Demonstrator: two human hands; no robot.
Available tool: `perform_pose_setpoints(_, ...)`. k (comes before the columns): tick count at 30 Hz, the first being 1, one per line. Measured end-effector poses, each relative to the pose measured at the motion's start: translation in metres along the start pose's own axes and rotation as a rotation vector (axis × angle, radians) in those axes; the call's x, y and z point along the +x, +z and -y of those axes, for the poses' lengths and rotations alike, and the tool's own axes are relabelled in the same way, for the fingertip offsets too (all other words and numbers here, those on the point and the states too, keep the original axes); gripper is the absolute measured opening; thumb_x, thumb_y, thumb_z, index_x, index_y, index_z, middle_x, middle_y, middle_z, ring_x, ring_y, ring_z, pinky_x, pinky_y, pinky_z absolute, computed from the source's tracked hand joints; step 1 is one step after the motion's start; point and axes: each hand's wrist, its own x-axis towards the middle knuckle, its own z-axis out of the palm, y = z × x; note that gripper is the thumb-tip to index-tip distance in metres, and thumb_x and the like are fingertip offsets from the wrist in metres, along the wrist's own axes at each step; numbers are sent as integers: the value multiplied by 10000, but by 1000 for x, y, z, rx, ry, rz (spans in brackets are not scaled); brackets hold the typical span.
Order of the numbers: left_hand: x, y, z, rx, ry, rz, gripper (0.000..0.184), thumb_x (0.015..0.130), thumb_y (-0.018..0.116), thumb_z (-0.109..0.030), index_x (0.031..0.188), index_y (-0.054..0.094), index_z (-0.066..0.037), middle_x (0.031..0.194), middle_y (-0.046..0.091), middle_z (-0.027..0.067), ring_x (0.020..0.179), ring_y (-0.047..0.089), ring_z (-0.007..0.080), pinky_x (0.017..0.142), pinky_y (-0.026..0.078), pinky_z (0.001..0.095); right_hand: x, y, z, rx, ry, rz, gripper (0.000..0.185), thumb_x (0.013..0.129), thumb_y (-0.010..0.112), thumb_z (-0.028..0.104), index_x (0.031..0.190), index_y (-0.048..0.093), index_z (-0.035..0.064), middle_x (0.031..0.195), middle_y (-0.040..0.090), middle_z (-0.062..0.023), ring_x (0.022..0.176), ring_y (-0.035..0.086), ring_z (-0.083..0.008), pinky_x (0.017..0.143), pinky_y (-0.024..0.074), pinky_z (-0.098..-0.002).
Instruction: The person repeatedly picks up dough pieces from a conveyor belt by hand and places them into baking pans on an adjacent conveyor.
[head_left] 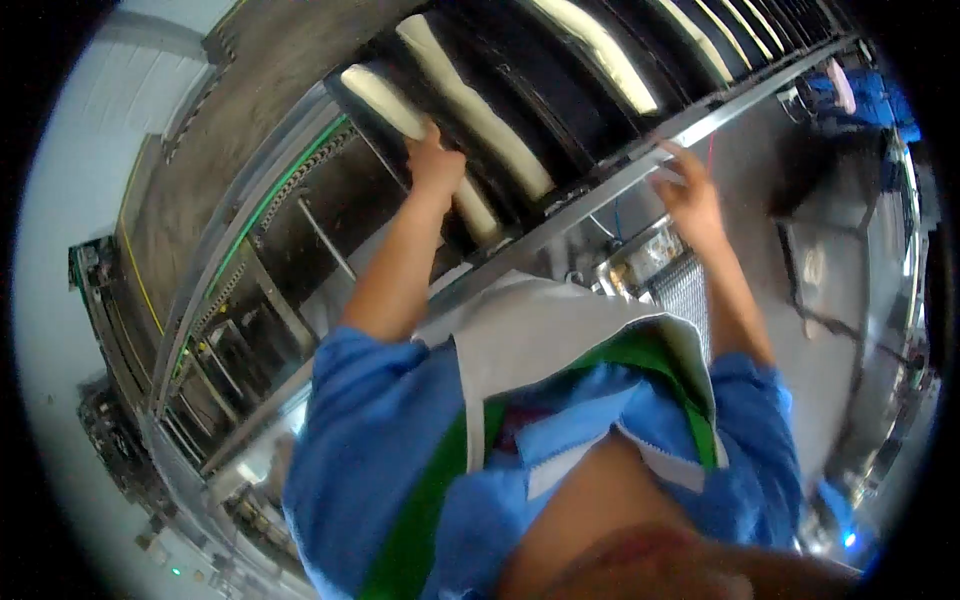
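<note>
A long pale dough strip (378, 98) lies in a dark trough at the near left end of the conveyor. My left hand (437, 168) is over its middle with the fingers curled onto it, covering that part; the strip comes out again below the hand. Beside it lies a second dough strip (470, 100) in the neighbouring trough. My right hand (692, 200) is held near the metal rail (715, 120) on the conveyor's near side. Its fingers are bent and apart, slightly blurred, and nothing shows between them.
Farther along the conveyor lie several more strips, including another dough strip (600, 50). A green-edged chain guide (275, 180) curves around the left end. Below the rail is a grated metal part (685, 290). Blue cloth (885, 105) is at the far right.
</note>
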Motion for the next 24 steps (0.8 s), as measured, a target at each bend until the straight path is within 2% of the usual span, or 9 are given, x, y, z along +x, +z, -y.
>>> perform_pose_setpoints(2,5,3,-5,-111,-25,43,733,676,507,-25,1361,256,-97,1365,190,231,1271,201,380,1047,192,384,-54,-52,-62,81,296,-54,473,726,607,-3,1178,485,65,1136,516,-129,1013,538,-228,749,490,-305)
perform_pose_setpoints(3,7,3,-6,-100,-12,60,733,676,507,-25,1361,256,-97,1365,190,231,1271,201,380,1047,192,384,-84,-71,-88,-415,114,-144,492,707,604,4,1180,474,43,1154,505,-154,1043,518,-279,840,451,-353)
perform_pose_setpoints(4,10,4,-5,-116,-10,54,725,672,503,-11,1354,271,-91,1336,218,230,1246,244,369,1028,224,377,-128,-97,-137,-713,164,-170,531,741,582,-3,1241,409,49,1181,493,-159,1068,506,-284,887,422,-355)
perform_pose_setpoints(8,11,17,-17,-234,-51,94,669,672,498,29,1315,333,-56,1198,371,190,1115,408,303,932,339,342,-291,-167,-195,-881,792,-242,609,698,591,40,1269,384,81,1258,438,-158,1125,453,-314,952,361,-382)
perform_pose_setpoints(10,-17,15,-53,-267,-157,124,625,688,495,42,1292,356,-37,1125,459,149,1019,475,265,869,386,322,-378,-182,-214,-885,918,-370,562,684,519,43,1232,400,81,1169,446,-225,1065,454,-378,886,400,-421)
perform_pose_setpoints(13,-18,28,-53,-278,-97,164,657,719,465,62,1336,283,-72,1128,487,130,957,496,241,826,410,329,-481,-189,-236,-1021,1101,-297,536,692,511,51,1218,411,72,1180,449,-206,1046,467,-357,892,400,-412)
perform_pose_setpoints(14,-13,27,-54,-260,-78,178,673,728,455,66,1352,252,-84,1154,476,134,966,493,241,830,408,338,-515,-193,-260,-1018,912,-365,541,690,516,59,1219,412,82,1180,451,-202,1078,448,-357,907,389,-410)
perform_pose_setpoints(18,-7,26,-62,-191,-101,76,718,755,466,36,1387,167,-125,1160,461,143,982,483,258,840,406,372,-506,-175,-210,-961,1130,-335,549,702,526,68,1237,408,111,1236,432,-165,1140,418,-334,939,370,-415)
perform_pose_setpoints(24,66,40,-21,-276,-122,342,648,764,452,14,1351,221,-133,1125,450,146,955,484,285,785,436,424,-445,-139,-139,-980,1275,-362,618,694,518,39,1277,378,188,1308,377,-100,1195,381,-292,964,353,-396)
